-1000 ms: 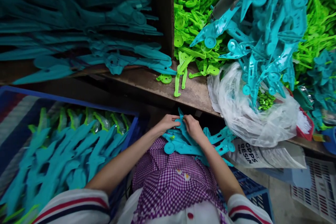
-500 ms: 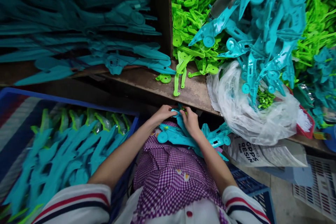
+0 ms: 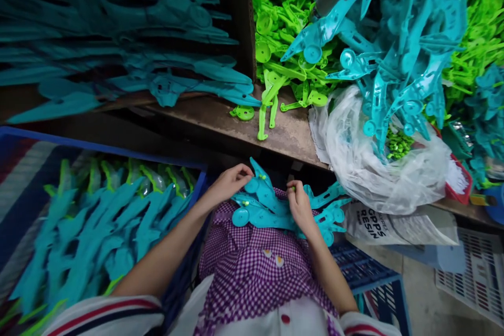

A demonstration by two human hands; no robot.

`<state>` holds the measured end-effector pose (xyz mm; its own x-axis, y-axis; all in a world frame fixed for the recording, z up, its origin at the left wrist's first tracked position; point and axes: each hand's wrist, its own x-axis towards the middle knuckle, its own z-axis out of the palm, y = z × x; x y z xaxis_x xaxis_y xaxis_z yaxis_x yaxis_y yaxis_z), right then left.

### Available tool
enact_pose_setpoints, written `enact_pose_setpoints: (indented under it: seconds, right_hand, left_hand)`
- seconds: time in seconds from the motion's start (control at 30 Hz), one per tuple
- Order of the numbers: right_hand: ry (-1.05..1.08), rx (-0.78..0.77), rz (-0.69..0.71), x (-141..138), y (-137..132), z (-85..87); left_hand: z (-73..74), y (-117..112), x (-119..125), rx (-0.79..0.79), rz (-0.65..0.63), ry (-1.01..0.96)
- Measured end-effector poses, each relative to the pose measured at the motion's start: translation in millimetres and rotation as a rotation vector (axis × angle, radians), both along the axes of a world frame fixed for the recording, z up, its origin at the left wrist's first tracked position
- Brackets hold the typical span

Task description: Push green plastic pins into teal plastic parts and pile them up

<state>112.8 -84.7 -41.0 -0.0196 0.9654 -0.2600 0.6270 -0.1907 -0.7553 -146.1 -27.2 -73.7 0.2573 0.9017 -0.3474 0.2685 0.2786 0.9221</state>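
Observation:
Several teal plastic parts (image 3: 271, 216), long pieces with round discs and pointed ends, lie across my lap on the purple checked apron (image 3: 252, 268). The uppermost teal plastic part (image 3: 263, 187) points away from me and carries a small green peg (image 3: 262, 177). My left hand (image 3: 232, 179) is closed, thumb and fingers pinched at that part's left edge. Over the right side of the pile, my right hand (image 3: 300, 203) is closed, with a bit of a small green piece (image 3: 293, 188) showing at its fingertips.
A blue crate (image 3: 118, 147) of teal and green pieces stands at left. Beyond the wooden bench edge (image 3: 291, 139) are heaps of green parts (image 3: 271, 21) and teal parts (image 3: 413, 52). A clear plastic bag (image 3: 350, 163) holds small green pieces. A dark box (image 3: 248, 21) contains stacked teal parts.
My hands have moved apart, the left one leftward and the right one to the right and down. The upper teal part now shows between them with its pointed end up.

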Motion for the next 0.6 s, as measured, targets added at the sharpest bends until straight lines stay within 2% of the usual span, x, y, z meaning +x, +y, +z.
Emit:
enact_pose_setpoints:
  seconds: [0.07, 0.17, 0.23, 0.3, 0.4, 0.6]
  right_hand:
    - [-0.119, 0.008, 0.149, -1, 11, 4.5]
    - [-0.295, -0.085, 0.503, -2, 30, 7.8]
    - [-0.345, -0.158, 0.721, -3, 40, 7.8]
    - [-0.36, -0.181, 0.864, -5, 46, 7.7]
    - [-0.434, -0.133, 0.918, -9, 49, 8.4]
    - [-0.622, -0.056, 0.829, -18, 56, 9.5]
  left_hand:
    - [2.3, -9, -5, -0.056, 0.012, -0.013]
    - [2.6, -26, -10, -0.132, 0.112, -0.088]
    - [2.8, -34, -11, -0.142, 0.194, -0.142]
    - [4.4, -39, -11, -0.134, 0.21, -0.18]
    - [8.3, -40, -12, -0.118, 0.176, -0.225]
    - [13.2, -37, -17, -0.155, 0.205, -0.27]
